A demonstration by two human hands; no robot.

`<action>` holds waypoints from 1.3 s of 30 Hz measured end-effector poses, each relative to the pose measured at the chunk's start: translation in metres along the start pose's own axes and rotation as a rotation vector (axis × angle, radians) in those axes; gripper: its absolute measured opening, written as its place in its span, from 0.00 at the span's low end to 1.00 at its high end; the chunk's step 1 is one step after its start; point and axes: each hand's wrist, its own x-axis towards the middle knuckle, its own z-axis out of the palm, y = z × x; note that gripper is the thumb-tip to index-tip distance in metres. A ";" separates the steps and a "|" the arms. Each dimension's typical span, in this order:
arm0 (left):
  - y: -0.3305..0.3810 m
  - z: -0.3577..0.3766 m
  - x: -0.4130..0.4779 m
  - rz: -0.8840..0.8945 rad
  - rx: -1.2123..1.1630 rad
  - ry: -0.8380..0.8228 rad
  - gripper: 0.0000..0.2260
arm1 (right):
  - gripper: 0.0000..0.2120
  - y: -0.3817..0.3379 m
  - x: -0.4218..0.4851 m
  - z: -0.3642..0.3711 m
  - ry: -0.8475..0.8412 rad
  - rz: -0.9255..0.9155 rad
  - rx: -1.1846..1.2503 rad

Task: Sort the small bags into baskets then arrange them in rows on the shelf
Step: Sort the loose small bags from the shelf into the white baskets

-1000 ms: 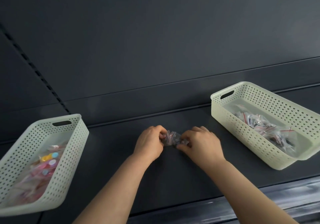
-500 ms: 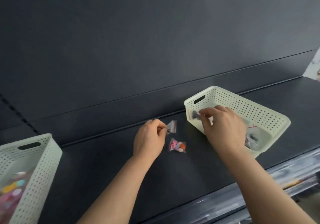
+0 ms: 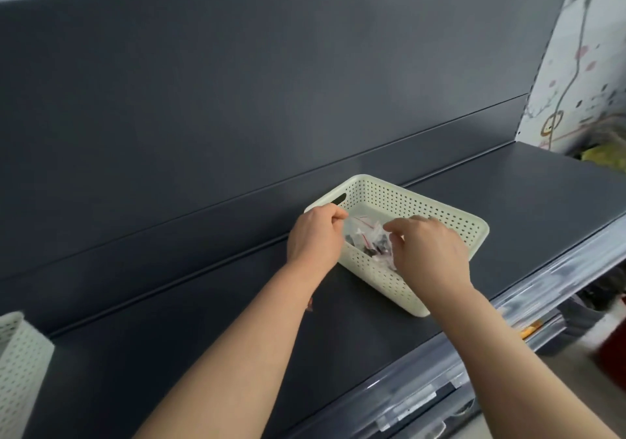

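A cream perforated basket (image 3: 450, 215) stands on the dark shelf (image 3: 508, 201) and holds several small clear bags (image 3: 367, 238) with red zip strips and dark contents. My left hand (image 3: 315, 235) is at the basket's near-left rim, fingers curled, pinching a small clear bag (image 3: 350, 224) over the basket. Inside the basket my right hand (image 3: 426, 249) hovers over the pile with bent fingers; whether it holds a bag is hidden. A sliver of a colourful bag (image 3: 309, 304) peeks out from behind my left forearm on the shelf.
A second cream basket (image 3: 17, 354) shows at the lower left edge. The shelf's back panel rises behind, its front edge carries a clear price rail (image 3: 542, 286). A decorated wall and clutter lie past the shelf's right end.
My view swung right. Both hands moved from the shelf's middle to the right basket: the right hand went in first, and the left followed with its clear bag, leaving the colourful bag on the shelf.
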 end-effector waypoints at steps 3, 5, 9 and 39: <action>-0.022 -0.009 -0.016 -0.073 0.010 0.054 0.10 | 0.13 -0.021 -0.008 0.001 0.019 -0.094 0.041; -0.045 -0.019 -0.030 -0.170 0.062 0.067 0.09 | 0.11 -0.036 -0.016 0.010 0.028 -0.166 0.073; -0.081 -0.025 -0.056 -0.291 0.164 -0.138 0.09 | 0.07 -0.061 -0.029 0.029 0.044 -0.263 0.092; -0.204 -0.202 -0.228 -0.515 0.313 0.450 0.04 | 0.19 -0.291 -0.117 0.075 -0.419 -0.682 0.614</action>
